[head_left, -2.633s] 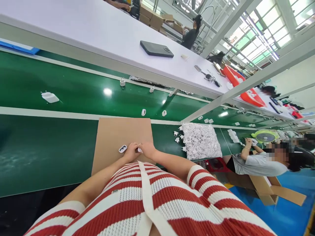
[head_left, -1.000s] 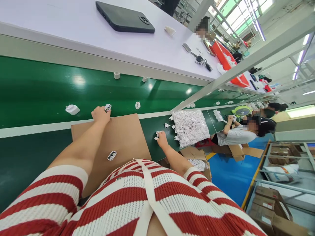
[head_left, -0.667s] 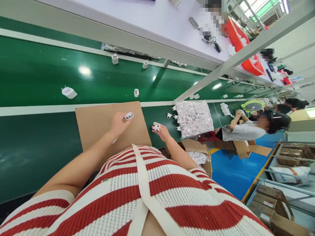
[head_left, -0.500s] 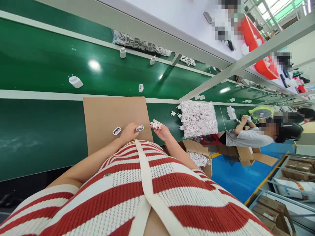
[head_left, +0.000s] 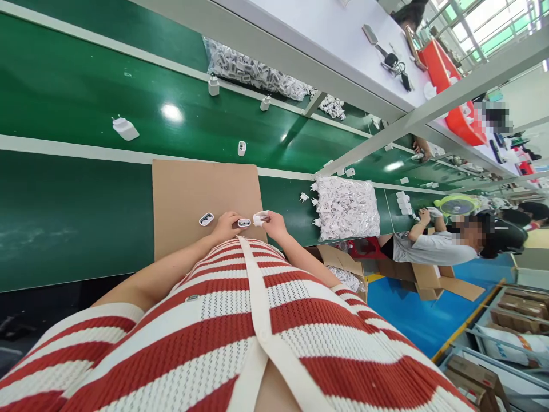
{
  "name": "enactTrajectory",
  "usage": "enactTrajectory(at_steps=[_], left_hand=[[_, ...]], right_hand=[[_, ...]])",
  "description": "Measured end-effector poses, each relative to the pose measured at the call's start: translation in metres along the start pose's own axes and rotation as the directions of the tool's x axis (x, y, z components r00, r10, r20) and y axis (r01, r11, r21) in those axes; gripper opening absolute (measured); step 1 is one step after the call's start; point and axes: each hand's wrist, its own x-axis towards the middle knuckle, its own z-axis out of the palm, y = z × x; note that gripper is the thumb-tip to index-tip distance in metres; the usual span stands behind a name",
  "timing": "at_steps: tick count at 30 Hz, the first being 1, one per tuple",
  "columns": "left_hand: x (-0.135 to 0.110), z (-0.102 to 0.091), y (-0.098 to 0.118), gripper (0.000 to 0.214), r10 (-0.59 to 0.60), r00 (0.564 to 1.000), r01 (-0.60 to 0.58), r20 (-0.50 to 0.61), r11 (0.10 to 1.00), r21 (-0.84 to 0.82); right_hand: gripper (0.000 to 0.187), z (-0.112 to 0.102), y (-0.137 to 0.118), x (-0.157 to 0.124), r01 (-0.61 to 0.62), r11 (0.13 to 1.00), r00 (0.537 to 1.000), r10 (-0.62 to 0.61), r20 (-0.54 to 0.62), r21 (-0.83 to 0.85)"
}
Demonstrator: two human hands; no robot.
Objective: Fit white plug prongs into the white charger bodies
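My left hand [head_left: 226, 225] is closed on a white oval charger housing [head_left: 244, 222], its open end showing dark parts inside. Just right of it, my right hand [head_left: 275, 225] pinches a small white plug part [head_left: 258, 219] close to that housing, with a narrow gap between them. The part's far side is too small to make out. Both hands are over a cardboard sheet [head_left: 206, 189]. A second open charger housing [head_left: 206, 219] lies on the sheet, left of my left hand.
A clear bag of white plug parts [head_left: 346, 207] lies to the right, several loose plugs beside it. On the green belt [head_left: 141, 97] stand several white chargers. A metal post [head_left: 364, 146] slants across the right. A co-worker [head_left: 433, 246] sits further right.
My right hand has moved left to the housing and turned over. Its fingers, earlier spread under several small white parts, now pinch a part. The left hand still holds the housing.
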Motion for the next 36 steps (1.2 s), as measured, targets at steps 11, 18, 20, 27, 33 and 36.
enactTrajectory(at_steps=[11, 18, 20, 27, 33, 36], left_hand=[[-0.001, 0.001, -0.007, 0.040, 0.024, 1.000, -0.024, -0.002, 0.999, -0.036], [-0.001, 0.002, -0.006, 0.039, 0.020, 1.000, -0.020, -0.012, 0.999, -0.046], [-0.001, 0.001, -0.005, 0.039, 0.017, 1.000, -0.017, -0.015, 0.999, -0.048], [-0.001, 0.000, -0.004, 0.041, 0.003, 1.000, -0.003, -0.012, 0.999, -0.053], [0.000, 0.001, -0.002, 0.037, 0.001, 1.000, -0.002, -0.007, 0.999, -0.053], [-0.001, 0.001, -0.002, 0.033, 0.002, 1.000, -0.002, -0.007, 0.999, -0.053]], right_hand=[[0.028, 0.022, -0.005, -0.006, -0.073, 0.997, 0.990, 0.077, 0.114, -0.033], [0.019, 0.023, -0.007, -0.013, 0.027, 0.930, 0.997, 0.000, 0.072, -0.365], [0.016, 0.024, -0.010, -0.015, 0.085, 0.878, 0.995, -0.048, 0.092, -0.471], [0.027, 0.034, -0.034, -0.016, 0.371, 0.321, 0.929, -0.113, 0.353, -0.872], [0.023, 0.039, -0.051, -0.014, 0.462, 0.208, 0.886, -0.058, 0.460, -0.862], [0.023, 0.041, -0.058, -0.014, 0.488, 0.168, 0.871, -0.036, 0.490, -0.856]])
